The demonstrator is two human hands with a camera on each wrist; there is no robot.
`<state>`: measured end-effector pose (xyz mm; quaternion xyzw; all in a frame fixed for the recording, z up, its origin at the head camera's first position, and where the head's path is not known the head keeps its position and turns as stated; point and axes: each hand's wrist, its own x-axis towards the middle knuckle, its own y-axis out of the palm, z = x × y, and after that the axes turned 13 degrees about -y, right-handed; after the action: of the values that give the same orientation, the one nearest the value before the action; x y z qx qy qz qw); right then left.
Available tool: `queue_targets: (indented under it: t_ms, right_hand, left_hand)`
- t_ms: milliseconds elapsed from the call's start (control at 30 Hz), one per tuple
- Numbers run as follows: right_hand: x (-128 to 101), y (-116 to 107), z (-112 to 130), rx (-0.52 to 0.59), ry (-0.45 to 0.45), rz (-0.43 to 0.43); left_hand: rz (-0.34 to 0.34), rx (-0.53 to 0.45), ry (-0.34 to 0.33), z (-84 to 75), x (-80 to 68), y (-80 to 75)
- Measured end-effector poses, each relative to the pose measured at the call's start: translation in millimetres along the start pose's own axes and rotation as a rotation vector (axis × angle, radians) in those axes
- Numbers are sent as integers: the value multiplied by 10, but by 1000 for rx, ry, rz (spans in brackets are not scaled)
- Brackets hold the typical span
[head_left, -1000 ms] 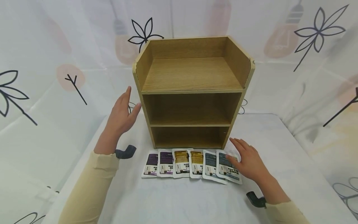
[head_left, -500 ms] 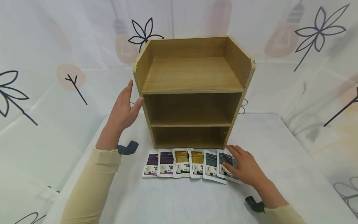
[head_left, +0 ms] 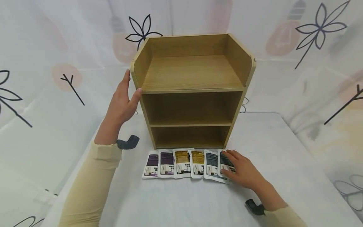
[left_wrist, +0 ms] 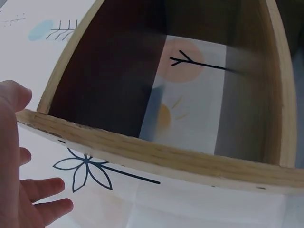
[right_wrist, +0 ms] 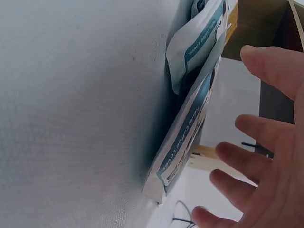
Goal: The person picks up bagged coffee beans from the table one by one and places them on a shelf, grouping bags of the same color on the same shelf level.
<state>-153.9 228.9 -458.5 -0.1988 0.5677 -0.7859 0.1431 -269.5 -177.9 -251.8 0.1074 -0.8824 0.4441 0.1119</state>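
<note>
A wooden shelf unit, with an open top and two compartments below, stands upright on the white table. My left hand is at its left side panel, fingers straight up along it and thumb at the front edge. In the left wrist view, the fingers lie beside the wooden edge. My right hand hovers over the rightmost teal coffee pouch, partly hiding it. The right wrist view shows the fingers spread and apart from that pouch, which is labelled "Hello, Coffee Lover."
Several more pouches lie in a row before the shelf: a teal one, yellow ones and purple ones, some overlapping. A white patterned curtain hangs behind the table. Dark curved pieces sit at both wrists.
My left hand has risen along the shelf's left side and come closer to it. The right hand has moved left over the rightmost pouch, which now sits slightly further left.
</note>
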Motion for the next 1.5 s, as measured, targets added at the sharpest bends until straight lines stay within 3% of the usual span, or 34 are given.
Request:
queue_targets:
  t_ms: [200, 533, 800, 1200, 1500]
  right_hand:
    - [-7, -13, 31, -9, -39, 17]
    - [-57, 12, 38, -4, -32, 113]
    - [-63, 5, 55, 27, -12, 184]
    - [-72, 4, 62, 12, -18, 196]
    - [-90, -39, 115, -38, -67, 151]
  left_hand:
    - [-13, -35, -10, -79, 36, -44]
    - [-33, -64, -26, -159, 66, -56]
    - [-52, -92, 17, -211, 121, -82]
    - [-72, -165, 53, -290, 156, -88]
    - [-7, -221, 21, -326, 157, -95]
